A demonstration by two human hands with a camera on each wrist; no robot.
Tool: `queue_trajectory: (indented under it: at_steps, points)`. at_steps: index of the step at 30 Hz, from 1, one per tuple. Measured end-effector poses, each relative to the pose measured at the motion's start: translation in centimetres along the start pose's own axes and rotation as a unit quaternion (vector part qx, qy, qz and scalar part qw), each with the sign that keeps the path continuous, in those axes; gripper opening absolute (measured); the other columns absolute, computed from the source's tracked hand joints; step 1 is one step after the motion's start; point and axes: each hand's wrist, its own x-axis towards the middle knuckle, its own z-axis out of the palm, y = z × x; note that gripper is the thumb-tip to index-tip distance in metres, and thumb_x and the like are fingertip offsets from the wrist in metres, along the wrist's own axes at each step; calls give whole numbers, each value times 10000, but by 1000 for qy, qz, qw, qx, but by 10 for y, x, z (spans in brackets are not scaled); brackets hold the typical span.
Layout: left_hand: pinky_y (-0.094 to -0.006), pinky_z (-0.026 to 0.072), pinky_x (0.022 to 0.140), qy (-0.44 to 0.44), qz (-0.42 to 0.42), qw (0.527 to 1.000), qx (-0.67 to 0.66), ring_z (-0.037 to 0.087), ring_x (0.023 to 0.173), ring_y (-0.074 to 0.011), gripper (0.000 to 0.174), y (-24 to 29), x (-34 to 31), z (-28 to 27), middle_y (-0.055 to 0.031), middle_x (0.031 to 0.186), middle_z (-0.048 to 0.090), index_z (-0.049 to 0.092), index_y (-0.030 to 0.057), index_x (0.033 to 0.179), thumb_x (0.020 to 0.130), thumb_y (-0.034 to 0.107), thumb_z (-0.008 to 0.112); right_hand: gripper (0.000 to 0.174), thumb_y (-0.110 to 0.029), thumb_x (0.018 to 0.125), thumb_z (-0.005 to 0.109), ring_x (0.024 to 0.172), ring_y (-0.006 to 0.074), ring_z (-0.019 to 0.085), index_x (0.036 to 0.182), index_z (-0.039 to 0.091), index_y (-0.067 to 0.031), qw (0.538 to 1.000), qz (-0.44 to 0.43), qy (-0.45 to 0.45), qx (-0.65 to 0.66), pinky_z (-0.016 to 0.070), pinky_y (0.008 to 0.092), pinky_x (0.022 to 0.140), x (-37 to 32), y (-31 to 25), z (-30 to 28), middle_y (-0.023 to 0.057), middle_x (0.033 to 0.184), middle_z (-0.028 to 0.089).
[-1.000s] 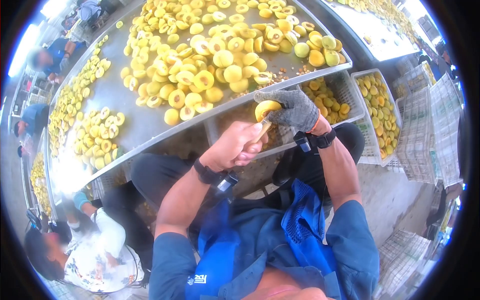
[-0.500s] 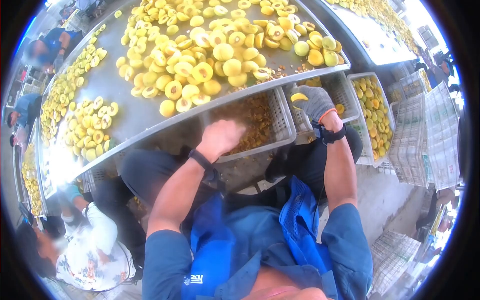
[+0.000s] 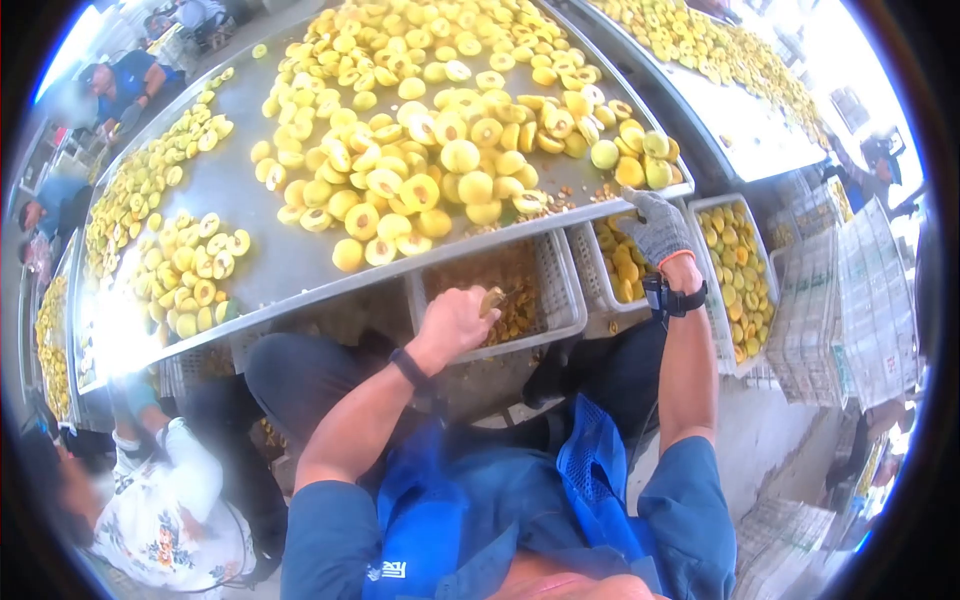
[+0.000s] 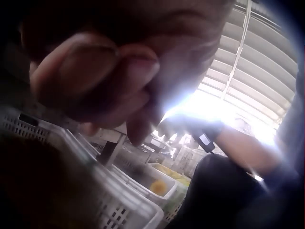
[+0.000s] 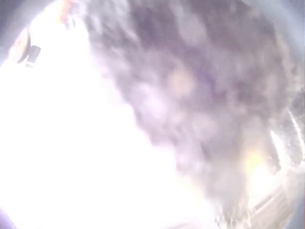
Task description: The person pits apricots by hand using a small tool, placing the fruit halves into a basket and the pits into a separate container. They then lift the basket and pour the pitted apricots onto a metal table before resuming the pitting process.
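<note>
My bare left hand [image 3: 455,325] is curled round a short wooden-handled tool [image 3: 491,300], above the crate of brown pits and scraps [image 3: 515,310]. In the left wrist view its curled fingers [image 4: 90,62] fill the upper part, and the tool is hidden. My right hand [image 3: 658,228], in a grey knitted glove, reaches over a crate of yellow fruit halves [image 3: 622,262] to the table's front edge. Its fingers extend towards peach-like yellow fruit [image 3: 657,172] at the table corner, and no fruit shows in its grasp. The right wrist view is blurred and overexposed, mostly glove [image 5: 190,86].
Heaps of halved yellow fruit [image 3: 385,185] cover much of the metal table [image 3: 270,225]. A full fruit crate [image 3: 735,280] stands at the right, beside stacked white crates [image 3: 830,275]. Another person in a white floral top [image 3: 165,530] sits close on the left.
The hands have parted from the fruit half they worked on together. My right hand carried it over the crate, where it no longer shows, then reached towards the table. My left hand moved left with the tool.
</note>
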Motion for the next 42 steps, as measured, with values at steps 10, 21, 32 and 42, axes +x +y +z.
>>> queue_trajectory:
  at_steps: [10, 21, 32, 42]
  points:
    - [-403, 549, 797, 211, -92, 968, -104, 701, 896, -311, 412, -48, 25, -195, -162, 984, 729, 713, 57, 1136, 825, 321, 769, 750, -483, 793, 783, 1287, 349, 573, 1411, 585, -107, 998, -3, -59, -27, 453, 407, 1076, 207, -35, 2, 188, 1392, 608]
    - [-456, 360, 1166, 116, -154, 975, 108, 379, 1417, -472, 661, -315, 202, -294, -351, 1589, 227, 611, 82, 1380, 808, 360, 790, 1375, -520, 619, 916, 1464, 398, 379, 1636, 90, -103, 972, 113, -185, -93, 349, 428, 1201, 415, 81, 115, 267, 1605, 319]
    - [-568, 285, 1189, 118, -72, 966, 219, 283, 1428, -498, 476, -330, 328, -290, -264, 1511, 387, 613, 78, 1277, 863, 284, 724, 1373, -448, 566, 954, 1442, 521, 338, 1638, 114, -273, 985, 64, -119, -110, 380, 485, 1169, 526, -8, 199, 377, 1584, 191]
    - [-563, 380, 1075, 87, -127, 976, 152, 503, 1255, -475, 430, -341, 467, -348, -288, 1175, 653, 670, 61, 1207, 915, 373, 633, 1276, -339, 675, 897, 1390, 518, 422, 1641, 63, -314, 973, 173, -124, -90, 439, 443, 1119, 615, -85, 236, 400, 1610, 81]
